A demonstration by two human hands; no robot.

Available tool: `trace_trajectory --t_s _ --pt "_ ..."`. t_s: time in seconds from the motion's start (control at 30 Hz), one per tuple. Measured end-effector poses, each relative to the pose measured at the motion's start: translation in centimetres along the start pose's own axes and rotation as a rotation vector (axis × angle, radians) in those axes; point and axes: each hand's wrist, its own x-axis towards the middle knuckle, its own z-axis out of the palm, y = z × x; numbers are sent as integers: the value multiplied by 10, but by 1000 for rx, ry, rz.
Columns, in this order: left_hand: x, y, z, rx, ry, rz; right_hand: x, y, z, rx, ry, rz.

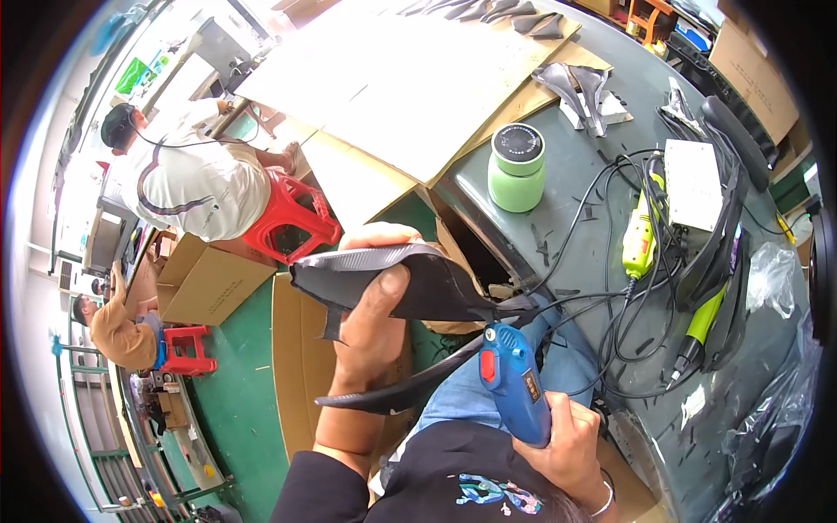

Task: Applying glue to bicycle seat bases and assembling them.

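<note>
My left hand [373,336] grips a black, saddle-shaped piece [436,283] in front of my body, thumb on its near face and fingers behind. The piece is broad at the left and narrows to a tip at the right; a second curved black limb [405,394] runs below it toward the same tip. In my right hand [562,440] is a blue handheld tool [516,383] with a red button and a small dark panel. Its head is close to the narrow tip; whether they touch I cannot tell.
Right of me, the grey table [580,205] bears a green bottle [516,174], yellow-green corded tools [641,235], a white box [693,183], tangled cables and black scraps. Cardboard sheets [514,91] lie at the back. Two people sit on red stools [292,218] at the left.
</note>
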Motion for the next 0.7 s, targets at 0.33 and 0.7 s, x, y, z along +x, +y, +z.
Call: trace_trajectory --t_s 0.33,0.7 --pt "-19 -19 16 11 96 100 -2 -5 -3 76 2 56" --pt "-32 -31 31 55 128 138 -3 -8 -1 183 18 68"
